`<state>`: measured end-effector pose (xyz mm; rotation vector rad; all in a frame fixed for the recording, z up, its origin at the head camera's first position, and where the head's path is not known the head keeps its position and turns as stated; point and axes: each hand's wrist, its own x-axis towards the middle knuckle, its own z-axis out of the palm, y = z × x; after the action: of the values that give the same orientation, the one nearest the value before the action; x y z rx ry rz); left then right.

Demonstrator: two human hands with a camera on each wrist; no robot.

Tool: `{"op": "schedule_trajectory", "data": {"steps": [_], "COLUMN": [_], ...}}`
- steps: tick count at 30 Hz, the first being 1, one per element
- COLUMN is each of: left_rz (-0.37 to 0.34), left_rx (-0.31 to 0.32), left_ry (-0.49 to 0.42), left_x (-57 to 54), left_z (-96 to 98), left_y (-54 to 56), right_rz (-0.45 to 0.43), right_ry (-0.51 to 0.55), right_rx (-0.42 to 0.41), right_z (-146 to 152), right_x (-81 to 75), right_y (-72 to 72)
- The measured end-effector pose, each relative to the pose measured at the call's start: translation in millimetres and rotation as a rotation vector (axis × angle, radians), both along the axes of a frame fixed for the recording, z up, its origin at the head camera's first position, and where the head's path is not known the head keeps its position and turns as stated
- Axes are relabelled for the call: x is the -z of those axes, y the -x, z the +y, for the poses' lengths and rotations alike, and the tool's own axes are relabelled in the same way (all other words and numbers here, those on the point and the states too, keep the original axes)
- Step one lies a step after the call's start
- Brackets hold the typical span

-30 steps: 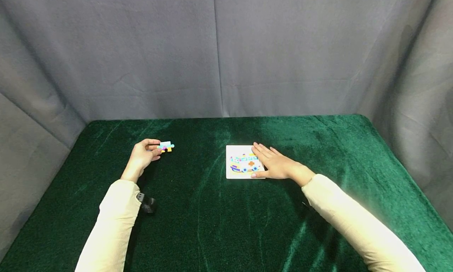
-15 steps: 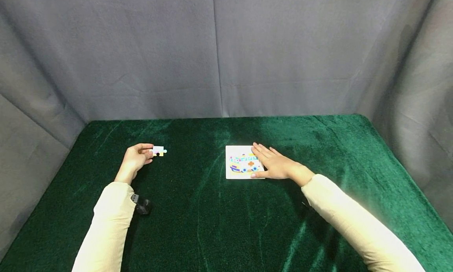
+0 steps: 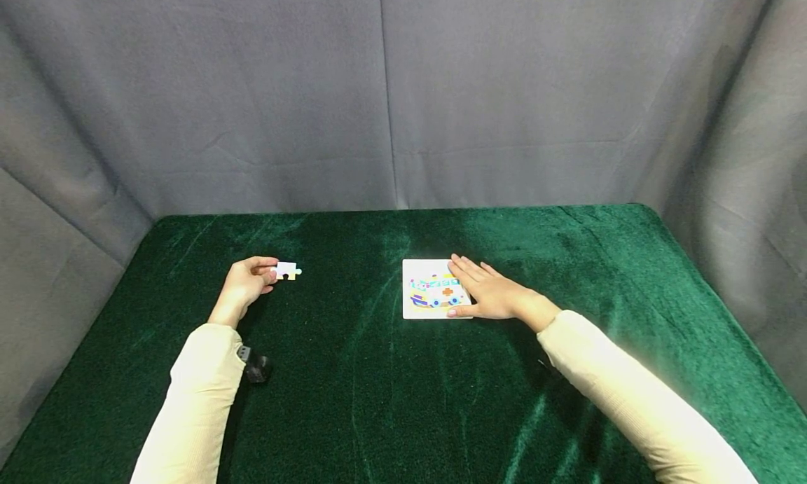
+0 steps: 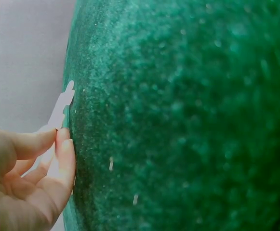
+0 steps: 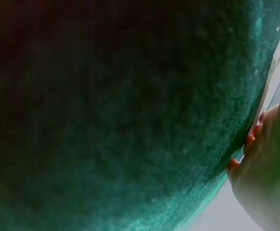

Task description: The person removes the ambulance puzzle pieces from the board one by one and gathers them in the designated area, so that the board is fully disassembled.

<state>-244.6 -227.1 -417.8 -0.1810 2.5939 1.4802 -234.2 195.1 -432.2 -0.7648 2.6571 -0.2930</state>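
Between thumb and fingers my left hand [image 3: 247, 283] pinches a small puzzle piece [image 3: 288, 268], pale with some yellow, a round tab on its right side and a notch below. In the left wrist view the piece [image 4: 60, 108] appears almost edge-on past the fingertips, over the cloth. My right hand [image 3: 494, 293] lies with straight fingers on the right side of a square white puzzle board [image 3: 416, 309] with a colourful vehicle picture. Part of the board's right side is covered by that hand. The right wrist view catches the board's edge [image 5: 270, 89] beside the hand.
Dark green velvety cloth [image 3: 353, 400] covers the table. Grey curtains [image 3: 284, 99] hang behind it and along both sides. A small black device [image 3: 257, 366] sits at the left wrist.
My left hand shifted left and slightly nearer with the puzzle piece, then a little back to the right. The right hand and the board stayed in place.
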Motion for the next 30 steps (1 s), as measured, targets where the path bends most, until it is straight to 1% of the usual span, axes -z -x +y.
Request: {"op": "schedule_trajectory", "data": {"steps": [5,9,13,19,24,30], "left_rz": [-0.008,-0.021,-0.017,0.006,0.016,0.008], "left_rx": [-0.017,-0.003,0.010,-0.010,-0.013,-0.018], "left_ry": [-0.041,-0.060,-0.034,0.032,0.040,0.058], "left_x": [1.3,2.3,2.2,1.5,1.6,0.4], "left_z": [-0.8,-0.3,2.3,5.2,4.9,5.5], "left_y": [1.2,2.2,3.0,2.7,2.1,1.1], "right_rz": [-0.003,-0.002,-0.001,-0.001,-0.003,0.000], "right_ry": [0.001,0.001,-0.003,-0.007,-0.001,0.001], "right_rx": [-0.005,-0.005,-0.003,-0.005,-0.005,-0.002], "right_z": [-0.2,-0.6,-0.7,-1.0,-0.8,-0.3], "right_x": [-0.6,-1.3,-1.7,-2.0,-2.2,-1.0], "right_y": [-0.4,-0.5,-0.3,-0.1,-0.3,-1.3]}}
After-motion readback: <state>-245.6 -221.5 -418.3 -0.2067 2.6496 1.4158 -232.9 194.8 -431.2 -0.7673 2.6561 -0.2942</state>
